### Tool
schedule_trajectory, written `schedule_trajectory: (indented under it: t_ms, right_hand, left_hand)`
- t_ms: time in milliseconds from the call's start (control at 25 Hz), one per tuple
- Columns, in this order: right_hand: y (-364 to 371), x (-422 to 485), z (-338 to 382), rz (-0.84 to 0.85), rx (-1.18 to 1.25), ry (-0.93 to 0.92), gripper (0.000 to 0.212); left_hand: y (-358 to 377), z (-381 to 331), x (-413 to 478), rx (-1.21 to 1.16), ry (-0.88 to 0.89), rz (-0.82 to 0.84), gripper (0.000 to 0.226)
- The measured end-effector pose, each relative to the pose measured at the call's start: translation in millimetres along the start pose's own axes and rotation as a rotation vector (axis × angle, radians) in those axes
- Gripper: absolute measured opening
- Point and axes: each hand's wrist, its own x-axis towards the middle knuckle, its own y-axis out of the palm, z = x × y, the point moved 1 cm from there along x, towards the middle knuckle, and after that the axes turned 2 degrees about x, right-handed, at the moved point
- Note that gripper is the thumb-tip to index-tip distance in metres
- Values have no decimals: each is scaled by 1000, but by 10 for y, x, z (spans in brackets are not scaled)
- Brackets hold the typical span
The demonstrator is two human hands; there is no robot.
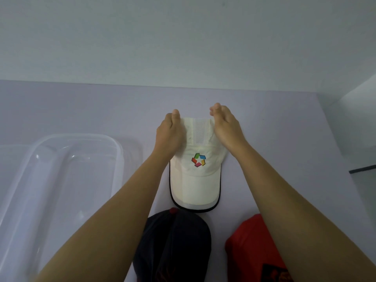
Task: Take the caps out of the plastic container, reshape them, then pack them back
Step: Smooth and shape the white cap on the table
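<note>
A white cap [196, 180] with a coloured logo and a black-edged brim lies flat on the table, brim toward me. My left hand [169, 133] pinches the far left edge of its crown. My right hand [224, 127] pinches the far right edge. A dark navy cap [175, 245] with a red top button sits near me, below the white cap. A red cap [254, 247] lies to its right, partly under my right forearm. The clear plastic container [114, 151] stands at the left with nothing inside.
The pale lilac table [81, 110] meets a light wall at the back. Its right edge runs diagonally past a dark strip [362, 168] on the floor side.
</note>
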Motion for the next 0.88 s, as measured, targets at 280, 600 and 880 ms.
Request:
schedule_trajectory:
  t_ms: [280,600,880]
  right_hand:
    - [-35,-1179,78,-293,299,-114,23]
    - [436,-2359,-440,224,50,82,79]
    - [359,-2347,-590,481,219,275,88]
  left_hand:
    - [-514,257,-811,-95,-13,-73,50]
    - [-955,731,-1692,469,-54,499,80]
    - [-1008,855,-1658,266,-169,702,42]
